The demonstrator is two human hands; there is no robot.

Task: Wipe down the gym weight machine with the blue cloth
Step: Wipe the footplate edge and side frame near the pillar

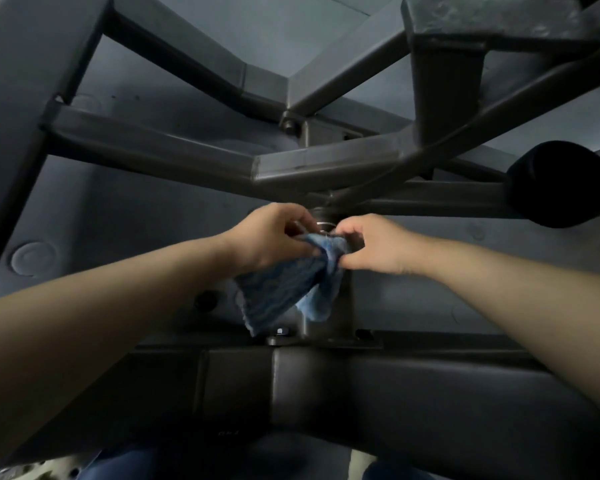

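The blue cloth (291, 289) hangs in front of the machine's upright post (343, 306), bunched at its top. My left hand (267, 237) grips the cloth's upper left part with curled fingers. My right hand (371, 244) pinches the cloth's upper right corner, close against a round metal collar (323, 218) on the post. The dark steel frame of the weight machine (309, 164) crosses above both hands. Both forearms reach in from the lower corners.
A wide dark base beam (326, 382) runs across below the hands, with a bolted plate (284, 337) at the post's foot. A black padded roller (561, 183) sticks out at the right. Grey rubber floor (118, 216) lies behind the frame.
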